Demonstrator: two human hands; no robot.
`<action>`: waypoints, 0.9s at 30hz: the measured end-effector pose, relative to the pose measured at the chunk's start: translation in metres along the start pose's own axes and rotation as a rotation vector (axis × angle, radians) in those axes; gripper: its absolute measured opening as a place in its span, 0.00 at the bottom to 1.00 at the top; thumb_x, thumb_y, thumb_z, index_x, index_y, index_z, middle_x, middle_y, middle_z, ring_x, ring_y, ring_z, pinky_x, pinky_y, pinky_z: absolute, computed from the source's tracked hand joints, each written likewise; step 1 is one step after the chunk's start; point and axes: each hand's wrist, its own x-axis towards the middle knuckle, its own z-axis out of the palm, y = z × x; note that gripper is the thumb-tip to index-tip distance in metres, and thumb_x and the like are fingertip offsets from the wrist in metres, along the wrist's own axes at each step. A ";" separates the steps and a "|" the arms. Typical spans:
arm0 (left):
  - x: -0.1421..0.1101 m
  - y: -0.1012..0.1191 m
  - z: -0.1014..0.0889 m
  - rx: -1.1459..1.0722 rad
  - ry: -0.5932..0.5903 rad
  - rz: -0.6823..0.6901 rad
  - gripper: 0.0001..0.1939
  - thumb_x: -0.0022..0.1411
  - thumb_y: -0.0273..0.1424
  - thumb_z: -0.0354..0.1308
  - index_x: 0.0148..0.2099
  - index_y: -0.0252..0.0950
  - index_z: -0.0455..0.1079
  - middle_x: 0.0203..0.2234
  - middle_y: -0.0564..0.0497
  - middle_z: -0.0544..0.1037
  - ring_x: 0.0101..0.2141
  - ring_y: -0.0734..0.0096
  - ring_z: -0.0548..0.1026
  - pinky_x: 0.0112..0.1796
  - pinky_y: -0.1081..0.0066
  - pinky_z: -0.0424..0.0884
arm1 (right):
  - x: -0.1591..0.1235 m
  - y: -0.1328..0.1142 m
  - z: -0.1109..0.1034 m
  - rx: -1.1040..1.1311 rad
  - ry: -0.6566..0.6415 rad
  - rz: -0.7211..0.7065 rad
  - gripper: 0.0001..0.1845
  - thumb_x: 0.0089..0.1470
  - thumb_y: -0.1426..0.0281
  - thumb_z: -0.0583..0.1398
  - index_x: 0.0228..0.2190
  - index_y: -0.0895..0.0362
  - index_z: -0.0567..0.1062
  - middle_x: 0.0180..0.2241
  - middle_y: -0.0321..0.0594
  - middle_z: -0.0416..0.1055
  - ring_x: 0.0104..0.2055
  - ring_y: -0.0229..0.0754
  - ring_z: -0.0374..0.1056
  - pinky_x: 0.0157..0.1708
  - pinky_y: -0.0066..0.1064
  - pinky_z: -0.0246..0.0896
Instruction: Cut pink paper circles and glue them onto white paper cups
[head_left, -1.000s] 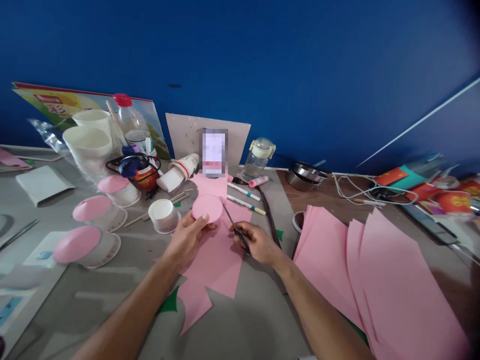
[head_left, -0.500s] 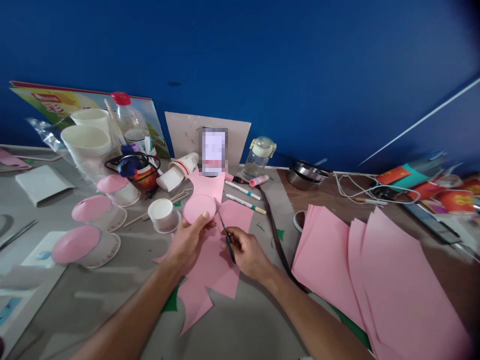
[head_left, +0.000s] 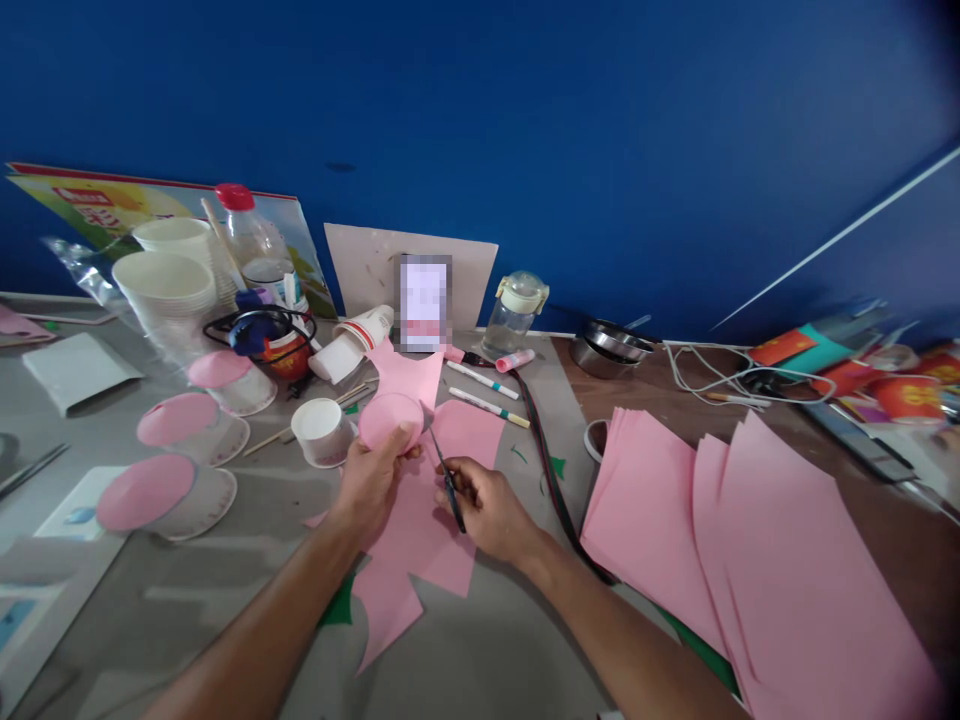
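Note:
My left hand (head_left: 375,470) pinches a round pink paper disc (head_left: 388,422) between thumb and fingers, holding it above the table. In my right hand (head_left: 487,505) is a pair of scissors (head_left: 448,478) with dark handles; the blades point up and left toward the disc's right edge. Whether the blades touch the paper I cannot tell. Beneath both hands lie cut pink paper scraps (head_left: 431,540). Left of my left hand stands a white paper cup (head_left: 322,432). Further left, several short cups topped with pink paper (head_left: 146,492) lie tilted in a row.
Stacked pink sheets (head_left: 645,490) lie at the right. Two markers (head_left: 487,402), a black strap (head_left: 547,470) and a glass jar (head_left: 516,312) are beyond my right hand. A phone (head_left: 424,303) leans at the back. Stacked paper cups (head_left: 165,290) and a red-capped bottle (head_left: 251,230) stand at the left.
The pink disc and my left hand have shifted slightly left and down, with the disc tilting a little. My right hand and the scissors are slightly lower. The whole view has drifted slightly.

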 end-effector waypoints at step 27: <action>-0.008 -0.004 -0.002 0.272 -0.080 -0.030 0.15 0.48 0.40 0.65 0.22 0.32 0.69 0.18 0.51 0.74 0.22 0.71 0.72 0.24 0.73 0.67 | 0.002 0.004 -0.003 0.211 -0.046 0.012 0.15 0.51 0.62 0.61 0.38 0.58 0.70 0.24 0.32 0.61 0.24 0.33 0.56 0.24 0.24 0.54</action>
